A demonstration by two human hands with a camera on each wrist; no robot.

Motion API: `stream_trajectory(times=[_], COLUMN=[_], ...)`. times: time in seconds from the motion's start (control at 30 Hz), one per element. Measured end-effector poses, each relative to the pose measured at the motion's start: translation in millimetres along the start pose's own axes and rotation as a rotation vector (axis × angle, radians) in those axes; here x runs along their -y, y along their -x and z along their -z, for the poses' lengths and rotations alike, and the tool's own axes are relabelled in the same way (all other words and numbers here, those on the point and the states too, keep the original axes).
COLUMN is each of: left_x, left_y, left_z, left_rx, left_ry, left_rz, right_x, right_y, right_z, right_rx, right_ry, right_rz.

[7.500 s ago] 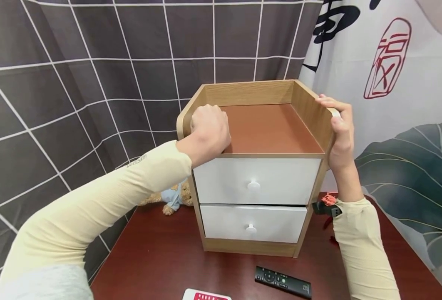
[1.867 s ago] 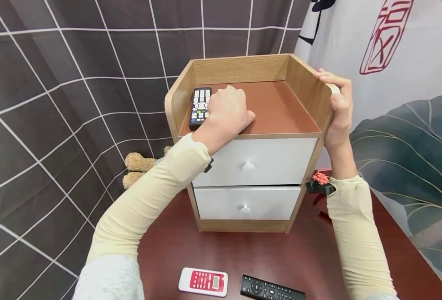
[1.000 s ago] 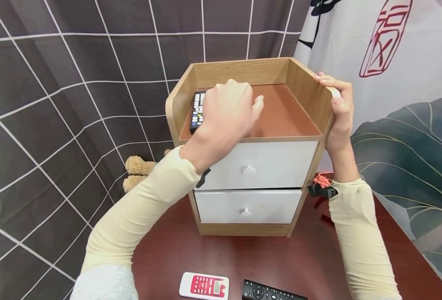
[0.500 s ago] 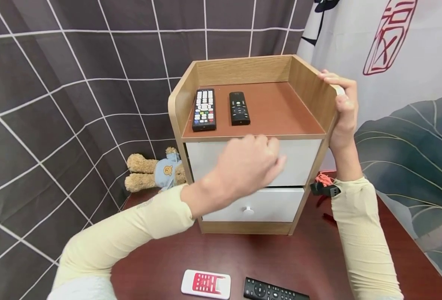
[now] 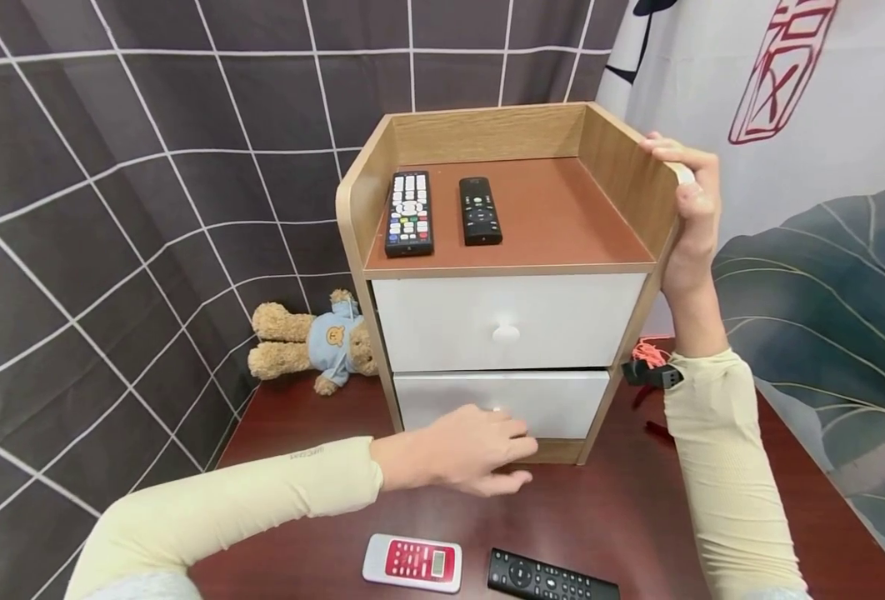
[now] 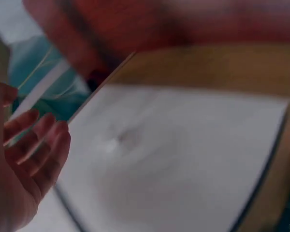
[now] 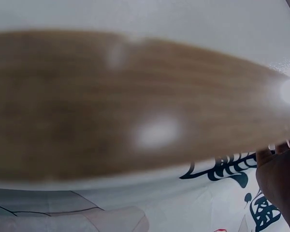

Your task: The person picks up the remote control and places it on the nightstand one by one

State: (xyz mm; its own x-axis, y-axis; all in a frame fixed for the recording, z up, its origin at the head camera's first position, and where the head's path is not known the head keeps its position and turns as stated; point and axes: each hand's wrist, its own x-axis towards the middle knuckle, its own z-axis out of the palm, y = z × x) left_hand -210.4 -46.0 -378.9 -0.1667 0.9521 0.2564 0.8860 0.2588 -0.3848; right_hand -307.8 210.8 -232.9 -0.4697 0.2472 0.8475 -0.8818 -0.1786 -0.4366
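In the head view my left hand (image 5: pixel 480 450) is in front of the lower drawer (image 5: pixel 442 396), fingers loosely spread, holding nothing. The left wrist view shows that hand (image 6: pixel 29 159) relaxed beside the blurred white drawer front. My right hand (image 5: pixel 690 225) grips the raised right side of a small wooden drawer cabinet (image 5: pixel 555 217), fingers over its edge. On the brown cabinet top lie a black remote control with white keys (image 5: pixel 409 212) and, to its right, a smaller black remote control (image 5: pixel 480 211). A white and red remote control (image 5: pixel 412 563) lies on the table, nearest my left hand.
Another black remote control (image 5: pixel 551 575) lies at the front of the dark red table (image 5: pixel 322 500). A teddy bear (image 5: pixel 330 342) in blue lies left of the cabinet. A grey checked curtain (image 5: pixel 187 208) hangs behind. The upper drawer (image 5: pixel 442 325) appears shut.
My left hand has left the cabinet top and come down past the upper drawer, its fingers loosening. Both remotes on top are now uncovered; neither showed earliest. My right hand keeps its grip.
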Motion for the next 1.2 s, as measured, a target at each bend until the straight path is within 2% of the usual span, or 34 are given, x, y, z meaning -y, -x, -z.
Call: stream_trajectory(times=[0.3, 0.43, 0.6, 0.7, 0.93, 1.2], left_x=[-27.1, -36.5, -44.0, -53.4, -76.6, -85.1], left_y=[36.0, 46.5, 51.9, 52.2, 51.1, 43.6], left_z=[-61.0, -77.8, -91.4, -98.7, -109.5, -113.4], left_rx=[0.148, 0.246, 0.354, 0.373, 0.359, 0.324], left_ry=[0.1, 0.147, 0.222, 0.221, 0.137, 0.111], left_rz=[-0.055, -0.084, -0.107, -0.099, -0.097, -0.087], right_x=[0.6, 0.3, 0.1, -0.4, -0.8, 0.2], right_y=[-0.6, -1.7, -1.2, -0.4, 1.1, 0.3], right_z=[0.7, 0.0, -0.3, 0.3, 1.3, 1.7], right_rx=[0.0, 0.004, 0.004, 0.004, 0.021, 0.014], right_ry=[0.017, 0.018, 0.013, 0.013, 0.017, 0.027], right_rz=[0.002, 0.002, 0.008, 0.009, 0.003, 0.002])
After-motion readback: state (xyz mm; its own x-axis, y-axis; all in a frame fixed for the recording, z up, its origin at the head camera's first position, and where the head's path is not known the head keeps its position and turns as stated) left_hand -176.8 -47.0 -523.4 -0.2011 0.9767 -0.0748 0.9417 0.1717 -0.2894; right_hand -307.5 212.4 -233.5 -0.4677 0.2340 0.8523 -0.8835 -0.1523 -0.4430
